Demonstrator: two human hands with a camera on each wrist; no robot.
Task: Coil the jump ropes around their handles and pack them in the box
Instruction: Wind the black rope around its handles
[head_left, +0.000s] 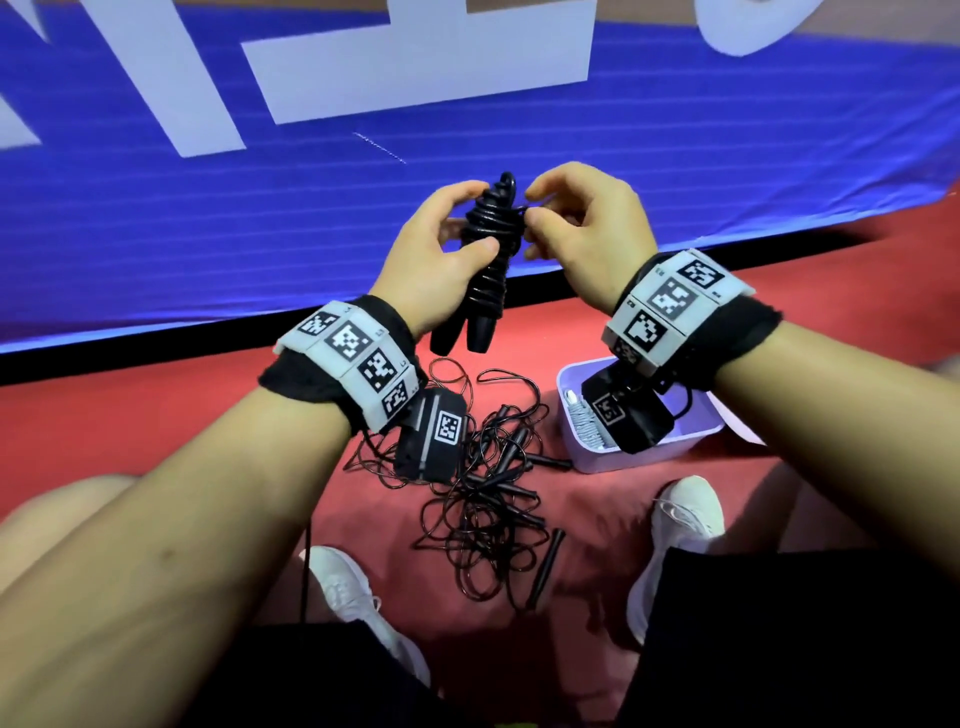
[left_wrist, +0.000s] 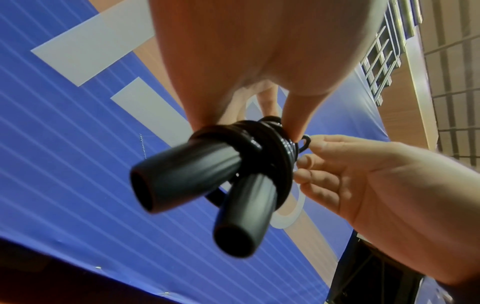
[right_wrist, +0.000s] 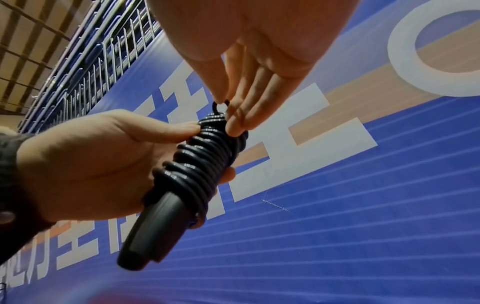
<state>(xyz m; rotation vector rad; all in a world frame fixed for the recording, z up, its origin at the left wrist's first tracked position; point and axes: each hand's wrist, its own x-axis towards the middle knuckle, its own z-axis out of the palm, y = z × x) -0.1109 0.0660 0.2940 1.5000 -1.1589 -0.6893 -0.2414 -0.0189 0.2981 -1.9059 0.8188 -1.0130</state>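
A black jump rope (head_left: 485, 260) is coiled around its two handles (left_wrist: 207, 185), held upright in front of me. My left hand (head_left: 441, 244) grips the coiled bundle (right_wrist: 205, 156) around its middle, thumb across the coils. My right hand (head_left: 576, 218) pinches a small loop of the rope's end (right_wrist: 221, 106) at the top of the bundle (left_wrist: 303, 143). The lilac box (head_left: 691, 441) stands on the red floor at the right, below my right wrist. A tangle of loose black ropes (head_left: 483, 499) with several handles lies on the floor between my feet.
A blue banner (head_left: 208, 208) with white letters hangs ahead, ending at a black strip on the red floor (head_left: 130, 415). My white shoes (head_left: 680, 525) flank the rope pile. Something grey and white (head_left: 584, 421) lies inside the box, partly hidden by the wrist camera.
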